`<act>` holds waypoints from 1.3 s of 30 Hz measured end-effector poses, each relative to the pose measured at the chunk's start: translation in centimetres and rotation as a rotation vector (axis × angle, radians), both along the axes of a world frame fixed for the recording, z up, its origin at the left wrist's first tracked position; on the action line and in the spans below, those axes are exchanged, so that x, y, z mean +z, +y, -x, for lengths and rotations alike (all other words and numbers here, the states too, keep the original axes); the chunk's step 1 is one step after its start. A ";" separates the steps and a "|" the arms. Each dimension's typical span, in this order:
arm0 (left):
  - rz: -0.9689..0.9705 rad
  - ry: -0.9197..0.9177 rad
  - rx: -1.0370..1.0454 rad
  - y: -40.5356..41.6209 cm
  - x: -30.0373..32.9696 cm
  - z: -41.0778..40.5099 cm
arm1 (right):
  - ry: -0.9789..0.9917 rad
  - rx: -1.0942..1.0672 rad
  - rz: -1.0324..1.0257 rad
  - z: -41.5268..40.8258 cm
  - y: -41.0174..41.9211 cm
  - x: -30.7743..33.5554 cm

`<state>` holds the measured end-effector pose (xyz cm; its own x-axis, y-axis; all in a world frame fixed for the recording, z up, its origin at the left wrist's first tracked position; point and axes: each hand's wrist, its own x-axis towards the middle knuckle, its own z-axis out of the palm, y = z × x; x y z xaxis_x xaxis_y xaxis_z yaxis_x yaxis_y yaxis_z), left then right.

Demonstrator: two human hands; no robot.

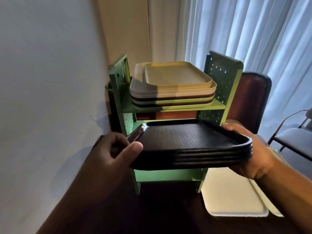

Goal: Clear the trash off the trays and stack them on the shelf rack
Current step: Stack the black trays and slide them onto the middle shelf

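I hold a stack of several black trays [184,141] level in front of the green shelf rack [221,76]. My left hand [116,152] grips the stack's near-left corner, thumb on top. My right hand [249,154] clasps its right edge, fingers curled over the rim. The stack sits at the height of the rack's lower shelf opening, its far edge close to the rack. On the top shelf rests a pile of cream, white, brown and green trays [172,88]. A brown tray [165,115] shows below that shelf.
A white tray [233,200] lies on the dark table [160,213] to the right of the rack. A white wall stands at the left. Curtains hang at the back right, with a dark chair back [249,102] and a metal-framed chair [293,137] nearby.
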<state>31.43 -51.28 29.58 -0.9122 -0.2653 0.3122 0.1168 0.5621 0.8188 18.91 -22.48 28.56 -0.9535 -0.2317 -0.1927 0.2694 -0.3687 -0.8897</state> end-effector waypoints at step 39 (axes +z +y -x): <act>-0.517 -0.075 0.072 1.4 -15.6 4.2 | -0.241 -0.033 -0.121 3.4 0.0 -11.5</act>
